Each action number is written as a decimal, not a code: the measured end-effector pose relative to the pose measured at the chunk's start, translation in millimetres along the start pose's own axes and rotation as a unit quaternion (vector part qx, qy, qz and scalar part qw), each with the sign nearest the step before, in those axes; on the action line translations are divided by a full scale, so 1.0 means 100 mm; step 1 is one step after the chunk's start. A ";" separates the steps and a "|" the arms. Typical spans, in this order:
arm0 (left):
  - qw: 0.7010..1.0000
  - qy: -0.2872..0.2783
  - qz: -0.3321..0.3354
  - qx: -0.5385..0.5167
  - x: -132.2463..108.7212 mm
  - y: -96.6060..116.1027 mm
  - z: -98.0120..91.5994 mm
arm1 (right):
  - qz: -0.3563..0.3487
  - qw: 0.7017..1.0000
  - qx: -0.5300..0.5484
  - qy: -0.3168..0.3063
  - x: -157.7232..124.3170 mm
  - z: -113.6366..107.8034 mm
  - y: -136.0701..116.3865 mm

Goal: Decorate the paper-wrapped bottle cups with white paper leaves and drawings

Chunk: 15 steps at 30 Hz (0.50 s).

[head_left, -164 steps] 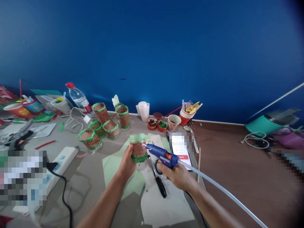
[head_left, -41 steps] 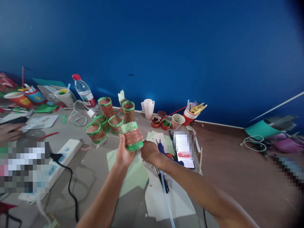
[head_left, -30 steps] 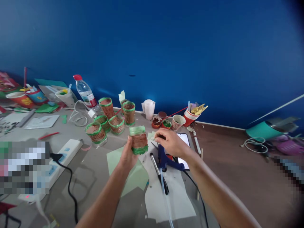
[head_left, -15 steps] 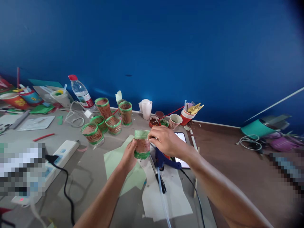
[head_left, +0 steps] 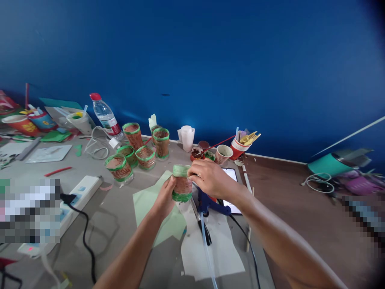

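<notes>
Near the table's (head_left: 117,241) right edge sits a glue gun (head_left: 207,204). Slightly beyond, the left hand (head_left: 166,196) grasps a jar (head_left: 182,187); the right hand's (head_left: 208,176) bent fingers are at its side, their hold unclear. Cups (head_left: 186,138) line the back edge.

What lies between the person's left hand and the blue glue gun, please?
In the head view, the brown-and-green pot that the left hand grips, then the pen on the white paper.

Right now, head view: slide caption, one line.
Left hand grips a brown-and-green container, right hand at its upper side, a blue glue gun close by.
</notes>
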State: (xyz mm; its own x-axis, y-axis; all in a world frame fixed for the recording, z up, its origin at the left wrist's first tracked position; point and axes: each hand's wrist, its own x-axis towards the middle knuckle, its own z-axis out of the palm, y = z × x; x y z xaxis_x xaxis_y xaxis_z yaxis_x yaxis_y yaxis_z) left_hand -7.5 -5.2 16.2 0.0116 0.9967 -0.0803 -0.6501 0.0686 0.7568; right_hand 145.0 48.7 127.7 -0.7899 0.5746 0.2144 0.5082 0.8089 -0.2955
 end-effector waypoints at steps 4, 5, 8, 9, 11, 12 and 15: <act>1.000 0.004 -0.008 0.002 0.00 -0.01 -0.01 | 0.000 1.000 -0.008 0.002 0.01 0.00 0.00; 1.000 0.005 -0.008 0.005 0.00 -0.01 -0.02 | 0.001 1.000 -0.010 0.002 0.01 0.00 0.00; 1.000 0.010 -0.006 0.014 0.01 -0.02 -0.03 | -0.002 1.000 -0.009 0.004 0.01 -0.01 -0.02; 1.000 0.010 -0.002 0.014 0.01 -0.03 -0.03 | -0.003 1.000 -0.006 0.005 0.00 -0.02 -0.02; 1.000 0.009 0.002 0.009 0.02 -0.03 -0.04 | -0.001 1.000 0.009 0.016 -0.03 -0.03 -0.04; 1.000 0.009 0.003 0.006 0.02 -0.03 -0.04 | 0.006 0.999 0.022 0.024 -0.05 -0.03 -0.04; 1.000 0.005 -0.007 0.007 0.02 -0.03 -0.05 | 0.055 0.992 0.080 0.074 -0.10 -0.03 -0.05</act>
State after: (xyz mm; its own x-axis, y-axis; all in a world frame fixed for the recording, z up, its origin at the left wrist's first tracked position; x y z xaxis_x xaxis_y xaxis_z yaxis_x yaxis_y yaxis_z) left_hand -9.2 -3.5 10.8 0.0128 0.9951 -0.0976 -0.6395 0.0832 0.7643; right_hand 151.2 39.0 129.8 -0.6670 0.6804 0.3036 0.5181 0.7164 -0.4672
